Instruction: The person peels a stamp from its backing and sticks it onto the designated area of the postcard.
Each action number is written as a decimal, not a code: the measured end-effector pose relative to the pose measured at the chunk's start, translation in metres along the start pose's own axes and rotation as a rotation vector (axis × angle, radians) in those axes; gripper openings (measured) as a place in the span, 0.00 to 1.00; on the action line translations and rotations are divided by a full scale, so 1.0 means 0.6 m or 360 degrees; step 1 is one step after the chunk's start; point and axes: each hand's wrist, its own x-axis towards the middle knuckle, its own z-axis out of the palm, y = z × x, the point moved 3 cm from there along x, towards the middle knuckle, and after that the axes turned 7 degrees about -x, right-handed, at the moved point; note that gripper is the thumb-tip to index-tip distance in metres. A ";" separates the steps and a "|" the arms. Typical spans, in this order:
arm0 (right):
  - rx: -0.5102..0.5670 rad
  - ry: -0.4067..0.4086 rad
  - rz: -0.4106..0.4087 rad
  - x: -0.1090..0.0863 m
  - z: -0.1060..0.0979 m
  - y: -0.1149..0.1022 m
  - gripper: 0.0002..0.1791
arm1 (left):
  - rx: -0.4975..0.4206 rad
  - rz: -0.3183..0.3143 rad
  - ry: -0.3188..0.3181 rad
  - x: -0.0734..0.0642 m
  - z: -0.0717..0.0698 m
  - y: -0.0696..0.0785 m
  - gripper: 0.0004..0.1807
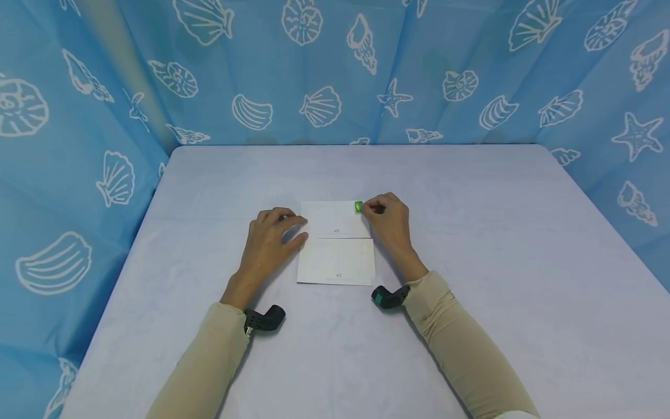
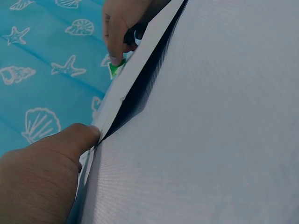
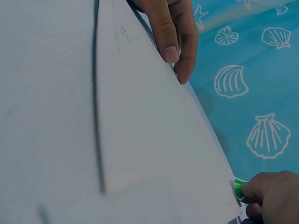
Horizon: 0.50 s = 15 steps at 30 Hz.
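A white paper card [image 1: 336,262], crossed by a line between its upper and lower halves, lies in front of me. Each half bears a small grey mark. At its upper right corner sits a small green stamp-like piece [image 1: 358,206], whose edge my right hand [image 1: 389,224] pinches between thumb and forefinger. The fingertips partly cover this piece in the right wrist view. My left hand [image 1: 272,238] rests at the card's left edge, thumb and fingers spread apart. In the left wrist view, the thumb [image 2: 86,135] touches the edge, and the card's near part stands raised over a dark shadow.
A pale cloth covers the table [image 1: 497,233]. Blue curtains [image 1: 335,70] with white shell and starfish prints hang behind it and at both sides. Black camera mounts [image 1: 266,318] are strapped to both wrists, below the beige sleeves [image 1: 201,366].
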 end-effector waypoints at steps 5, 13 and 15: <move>-0.0110 -0.0076 -0.0002 -0.001 0.003 -0.002 0.06 | 0.0020 -0.0022 -0.0010 -0.001 0.001 0.001 0.15; -0.0228 -0.0143 0.0014 -0.004 0.005 -0.010 0.09 | 0.0032 -0.0034 -0.0007 0.000 0.001 0.003 0.16; -0.0225 -0.0148 0.0005 -0.004 0.006 -0.009 0.12 | 0.0031 -0.0033 -0.0006 0.000 0.000 0.004 0.15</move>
